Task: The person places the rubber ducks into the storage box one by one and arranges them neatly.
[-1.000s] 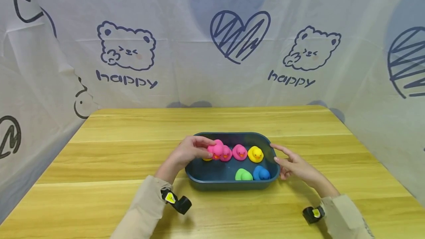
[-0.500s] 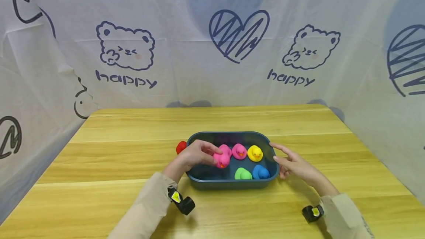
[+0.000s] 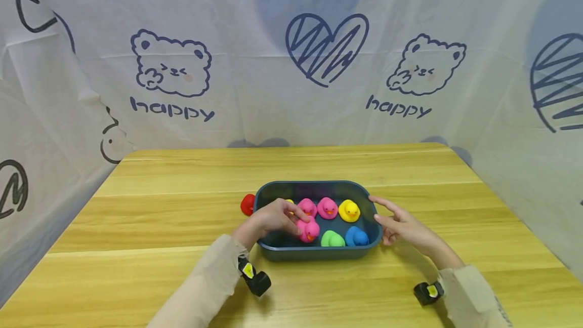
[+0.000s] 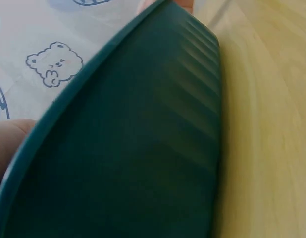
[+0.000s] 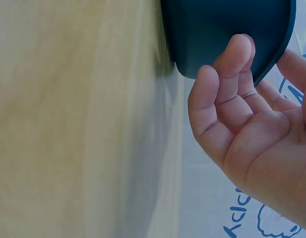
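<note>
My left hand (image 3: 276, 218) reaches over the left side of a dark blue tray (image 3: 314, 253) and pinches a pink rubber duck (image 3: 309, 230) low inside it. In the left wrist view the outer wall of the tray fills the middle and hides the duck; only part of the hand (image 4: 10, 141) shows. At the tray's right end, my right hand (image 3: 401, 226) touches the rim with its index finger and thumb. The right wrist view has its other fingers (image 5: 234, 57) loosely bent against the outer wall.
Two more pink ducks (image 3: 328, 208) and a yellow duck (image 3: 349, 210) stand along the tray's back. A green duck (image 3: 333, 239) and a blue duck (image 3: 357, 236) sit in front. A second yellow duck (image 3: 290, 201) is mostly hidden. Outside, left, lies a red object (image 3: 247, 205).
My left hand has carried the pink duck forward and down, from the back row toward the tray's front. The red object at the left has come into sight. My right hand has stayed put.
</note>
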The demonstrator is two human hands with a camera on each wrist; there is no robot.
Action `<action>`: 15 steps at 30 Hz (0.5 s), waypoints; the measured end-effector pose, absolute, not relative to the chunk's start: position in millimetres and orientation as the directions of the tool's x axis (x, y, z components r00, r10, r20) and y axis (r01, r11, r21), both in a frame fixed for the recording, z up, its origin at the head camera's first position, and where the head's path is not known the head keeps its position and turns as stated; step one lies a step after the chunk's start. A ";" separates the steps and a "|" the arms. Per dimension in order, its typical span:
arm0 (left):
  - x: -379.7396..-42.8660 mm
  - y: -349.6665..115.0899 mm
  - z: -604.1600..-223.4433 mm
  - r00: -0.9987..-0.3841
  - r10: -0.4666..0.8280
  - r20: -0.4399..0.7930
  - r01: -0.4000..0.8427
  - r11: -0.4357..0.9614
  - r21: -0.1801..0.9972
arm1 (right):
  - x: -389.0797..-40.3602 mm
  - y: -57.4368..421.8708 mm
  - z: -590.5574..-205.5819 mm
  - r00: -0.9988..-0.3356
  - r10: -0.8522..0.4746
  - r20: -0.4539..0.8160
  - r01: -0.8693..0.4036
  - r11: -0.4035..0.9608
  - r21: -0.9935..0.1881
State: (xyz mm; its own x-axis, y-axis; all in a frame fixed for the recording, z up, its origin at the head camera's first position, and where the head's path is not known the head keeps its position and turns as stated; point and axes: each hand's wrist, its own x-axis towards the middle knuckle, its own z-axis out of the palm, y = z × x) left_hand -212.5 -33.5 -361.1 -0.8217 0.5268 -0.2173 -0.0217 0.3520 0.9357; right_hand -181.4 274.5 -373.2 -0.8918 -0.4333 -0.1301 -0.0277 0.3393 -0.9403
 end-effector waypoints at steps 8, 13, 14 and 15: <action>-211.8 -29.3 -363.2 -0.814 0.539 -0.219 0.070 0.465 0.883 | -180.5 274.2 -372.6 -0.888 -0.441 -0.129 -0.026 0.329 -0.944; -210.0 -27.2 -363.8 -0.812 0.533 -0.237 0.055 0.475 0.879 | -180.4 273.9 -372.1 -0.888 -0.441 -0.130 -0.026 0.329 -0.944; -209.5 -26.9 -363.9 -0.812 0.529 -0.247 0.045 0.478 0.877 | -180.5 273.7 -372.0 -0.888 -0.441 -0.130 -0.026 0.331 -0.943; -209.1 -26.4 -364.3 -0.811 0.524 -0.260 0.032 0.484 0.875 | -180.5 273.5 -372.0 -0.888 -0.441 -0.130 -0.026 0.332 -0.943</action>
State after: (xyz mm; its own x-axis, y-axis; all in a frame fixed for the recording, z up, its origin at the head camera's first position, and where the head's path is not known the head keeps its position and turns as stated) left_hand -209.1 -26.4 -364.3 -0.8112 0.5240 -0.2596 0.0324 0.4835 0.8747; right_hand -180.5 273.5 -372.0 -0.8881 -0.4408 -0.1305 -0.0265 0.3325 -0.9427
